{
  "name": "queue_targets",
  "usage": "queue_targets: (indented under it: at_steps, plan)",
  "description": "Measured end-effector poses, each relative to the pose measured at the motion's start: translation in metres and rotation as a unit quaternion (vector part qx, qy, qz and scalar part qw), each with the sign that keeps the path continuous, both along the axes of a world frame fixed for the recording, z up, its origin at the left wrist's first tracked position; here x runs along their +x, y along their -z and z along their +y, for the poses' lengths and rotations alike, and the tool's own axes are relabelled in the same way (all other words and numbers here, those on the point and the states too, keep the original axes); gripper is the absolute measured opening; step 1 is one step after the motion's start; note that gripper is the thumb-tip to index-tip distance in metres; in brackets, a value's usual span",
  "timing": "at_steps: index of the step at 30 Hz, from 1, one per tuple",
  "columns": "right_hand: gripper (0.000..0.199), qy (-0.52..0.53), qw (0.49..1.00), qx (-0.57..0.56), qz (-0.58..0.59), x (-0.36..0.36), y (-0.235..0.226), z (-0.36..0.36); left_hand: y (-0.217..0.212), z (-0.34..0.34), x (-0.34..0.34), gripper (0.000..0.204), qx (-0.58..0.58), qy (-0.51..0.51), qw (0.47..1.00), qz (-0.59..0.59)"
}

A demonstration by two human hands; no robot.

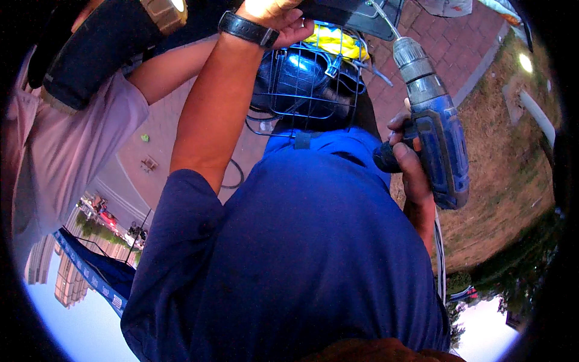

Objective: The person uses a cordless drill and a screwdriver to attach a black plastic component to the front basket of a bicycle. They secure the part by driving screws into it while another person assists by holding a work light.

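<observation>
My right hand (411, 166) is wrapped round the grip of a blue cordless drill (443, 151). The drill's grey chuck (415, 60) faces up the picture and carries a thin metal bit (384, 18). That bit reaches the edge of a dark flat panel (356, 12); whether it touches cannot be told. At the upper edge is my left hand (280, 21), its fingers curled and partly cut off, so what they hold does not show. A black-strapped watch (247, 29) is on that wrist. Below the hand stands a wire basket (301, 96) with a shiny black bag (295, 75) and yellow material (338, 42).
Close on my left is another person in a light shirt (72, 145), one bare arm (172, 66) stretched behind mine. A large dark object (102, 51) fills the upper left. Red paving (446, 36) borders dry grass (494, 181), where a white pipe (537, 117) stands.
</observation>
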State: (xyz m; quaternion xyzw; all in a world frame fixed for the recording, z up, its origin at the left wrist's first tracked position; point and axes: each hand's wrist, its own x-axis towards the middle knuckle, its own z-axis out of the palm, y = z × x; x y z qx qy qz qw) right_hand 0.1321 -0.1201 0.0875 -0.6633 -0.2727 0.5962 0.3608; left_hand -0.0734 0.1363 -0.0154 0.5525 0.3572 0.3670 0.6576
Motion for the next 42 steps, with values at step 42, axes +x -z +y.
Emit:
queue_targets:
  at_steps: [42]
  plan:
    - [0.028, -0.008, 0.996, 0.067, -0.066, -0.006, 0.009, 0.006, 0.005, 0.000, 0.007, 0.017, -0.124, -0.023, 0.990, -0.069]
